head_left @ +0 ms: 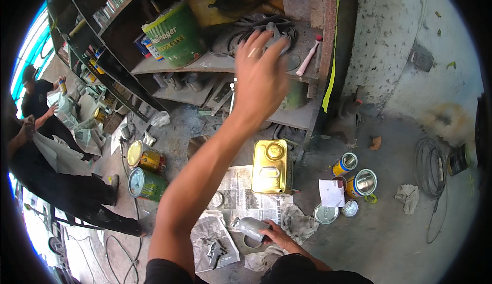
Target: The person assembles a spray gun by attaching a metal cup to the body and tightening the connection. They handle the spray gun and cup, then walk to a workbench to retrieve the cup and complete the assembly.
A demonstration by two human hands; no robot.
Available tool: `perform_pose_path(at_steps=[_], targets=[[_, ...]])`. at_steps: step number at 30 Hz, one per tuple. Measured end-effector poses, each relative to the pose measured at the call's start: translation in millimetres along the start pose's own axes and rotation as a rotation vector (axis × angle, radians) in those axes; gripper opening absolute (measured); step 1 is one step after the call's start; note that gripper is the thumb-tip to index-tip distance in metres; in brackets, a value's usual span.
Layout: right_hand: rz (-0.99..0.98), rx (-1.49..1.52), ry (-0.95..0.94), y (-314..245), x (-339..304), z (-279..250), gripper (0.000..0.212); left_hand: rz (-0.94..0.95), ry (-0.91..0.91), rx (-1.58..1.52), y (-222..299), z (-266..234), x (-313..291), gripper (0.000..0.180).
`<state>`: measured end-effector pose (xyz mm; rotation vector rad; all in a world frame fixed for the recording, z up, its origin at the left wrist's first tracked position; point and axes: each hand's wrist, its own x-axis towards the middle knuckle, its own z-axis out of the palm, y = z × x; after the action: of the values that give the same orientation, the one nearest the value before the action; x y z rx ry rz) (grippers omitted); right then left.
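My left hand (261, 74) is raised over the cluttered shelf, its fingers spread and slightly blurred. Just beyond the fingertips lie a grey object (279, 29) and coiled black cable; whether I touch them cannot be made out. Low down, my right hand (278, 236) grips a grey metal spray gun cup (252, 228), tilted on its side above newspaper. A spray gun (215, 252) lies on the newspaper (233, 181) left of it. Beyond the cup stands a gold rectangular tin (270, 168). A brush with a pale handle (308, 58) rests on the shelf, right of my left hand.
A large green bucket (177, 38) sits on the shelf (154, 66). Paint cans (146, 184) stand left on the floor; open cans (365, 182) and lids stand right. A coiled cable (430, 166) lies by the wall. Two people (38, 97) stand at the left; a hose crosses the floor.
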<state>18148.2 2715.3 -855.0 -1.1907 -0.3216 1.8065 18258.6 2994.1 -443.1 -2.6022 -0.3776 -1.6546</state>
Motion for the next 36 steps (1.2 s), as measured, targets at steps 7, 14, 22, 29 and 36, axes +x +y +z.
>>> perform_pose_path(at_steps=[7, 14, 22, 29, 36], targets=[[0.193, 0.441, -0.143, 25, 35, -10, 0.053, -0.710, -0.442, 0.069, -29, -211, -331, 0.021], [-0.062, 0.468, -0.021, 12, 44, 21, 0.060, -0.940, -1.541, -0.002, 10, -357, -501, 0.053], [-0.330, -0.679, 0.054, -51, 48, 147, 0.089, -1.070, -1.479, 0.097, 25, -459, -479, 0.058], [-1.156, -1.073, 0.087, -129, 26, 289, 0.090, -1.063, -0.983, -0.085, 36, -514, -434, 0.061], [-1.638, -1.209, 0.123, -60, 92, 313, 0.091, -1.066, -1.139, -0.203, 39, -531, -450, 0.064]])
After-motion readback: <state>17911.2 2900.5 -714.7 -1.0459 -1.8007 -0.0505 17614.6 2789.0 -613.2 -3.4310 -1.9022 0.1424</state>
